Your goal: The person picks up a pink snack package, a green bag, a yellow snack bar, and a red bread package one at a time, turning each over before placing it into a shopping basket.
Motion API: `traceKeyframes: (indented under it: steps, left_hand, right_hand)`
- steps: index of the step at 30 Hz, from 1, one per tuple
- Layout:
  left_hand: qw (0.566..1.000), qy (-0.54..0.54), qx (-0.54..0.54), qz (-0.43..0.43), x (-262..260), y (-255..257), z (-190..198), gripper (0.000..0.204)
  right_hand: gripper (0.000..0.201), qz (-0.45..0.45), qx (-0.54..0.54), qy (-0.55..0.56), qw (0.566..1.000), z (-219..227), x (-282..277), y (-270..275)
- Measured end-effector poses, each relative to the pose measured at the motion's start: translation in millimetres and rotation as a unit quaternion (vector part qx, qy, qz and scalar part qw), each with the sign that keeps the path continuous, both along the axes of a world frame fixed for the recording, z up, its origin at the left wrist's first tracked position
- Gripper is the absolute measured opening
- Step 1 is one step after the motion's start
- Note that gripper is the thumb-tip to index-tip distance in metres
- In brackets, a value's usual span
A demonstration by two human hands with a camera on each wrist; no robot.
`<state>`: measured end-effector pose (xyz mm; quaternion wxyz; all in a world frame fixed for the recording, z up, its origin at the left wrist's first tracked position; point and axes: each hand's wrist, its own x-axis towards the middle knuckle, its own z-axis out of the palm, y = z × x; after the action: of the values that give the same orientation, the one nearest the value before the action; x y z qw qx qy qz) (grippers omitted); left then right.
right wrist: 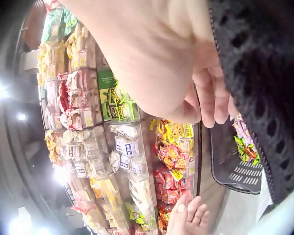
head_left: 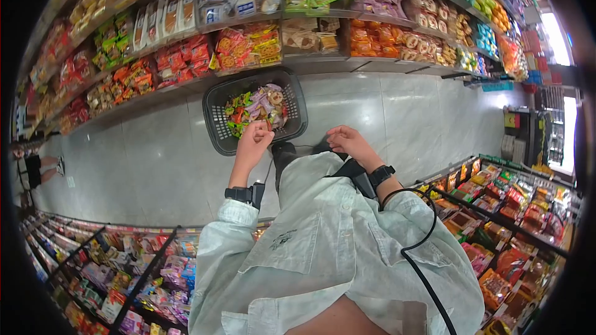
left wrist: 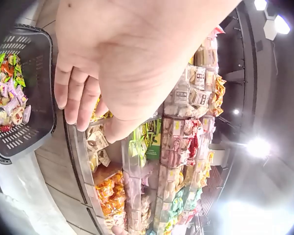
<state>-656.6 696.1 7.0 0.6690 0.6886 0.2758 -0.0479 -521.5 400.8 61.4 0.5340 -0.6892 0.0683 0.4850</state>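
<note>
My left hand (head_left: 253, 140) hovers over the near side of a dark grey shopping basket (head_left: 211, 108), fingers loosely bent. Inside the basket lie several small wrapped snacks (head_left: 266, 100) in green, purple, red and cream packaging. No item shows in the left hand's fingers in the left wrist view. My right hand (head_left: 349, 141) is held in front of the body, to the right of the basket, with its fingers loosely curled and nothing visible in them. From the right wrist view, a dark strap (right wrist: 245, 88) covers part of the scene beside the hand.
Ahead, tiered shelves (head_left: 248, 22) hold bins of packaged snacks, with the basket on the tiled floor (head_left: 347, 96) at their foot. Behind me stand more racks of packets (head_left: 496, 211). A black cable (head_left: 428, 285) runs down from the right wrist. Another person's leg (head_left: 49, 167) appears far left.
</note>
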Motion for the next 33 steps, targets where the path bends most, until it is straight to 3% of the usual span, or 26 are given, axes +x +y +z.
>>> traceKeyframes:
  steps: [3,8,17,20,23,27,33]
  left_hand:
    - [0.999,0.018,0.033,-0.013,0,-21,6,0.028]
    - [0.998,0.019,0.032,-0.048,-5,-80,5,0.026]
    - [0.993,0.064,0.035,-0.091,-3,-212,18,0.030]
    - [0.981,0.090,0.054,-0.161,5,-244,39,0.030]
    - [0.977,0.082,0.058,-0.186,18,-258,37,0.030]
    - [0.967,0.076,0.115,-0.213,44,-270,33,0.028]
    - [0.971,0.012,0.118,-0.210,93,-289,34,0.026]
  right_hand:
    - [0.024,0.005,-0.006,-0.038,0.999,-6,-3,-16]
    - [0.023,0.019,0.017,-0.060,0.998,-18,-1,-62]
    - [0.024,-0.077,0.133,0.008,0.988,-37,-12,-175]
    - [0.023,-0.096,0.155,0.018,0.983,-44,-16,-204]
    - [0.022,-0.123,0.152,0.014,0.981,-27,-13,-228]
    - [0.020,-0.180,0.184,0.013,0.966,-38,-10,-254]
    - [0.018,-0.213,0.167,-0.002,0.963,-35,10,-279]
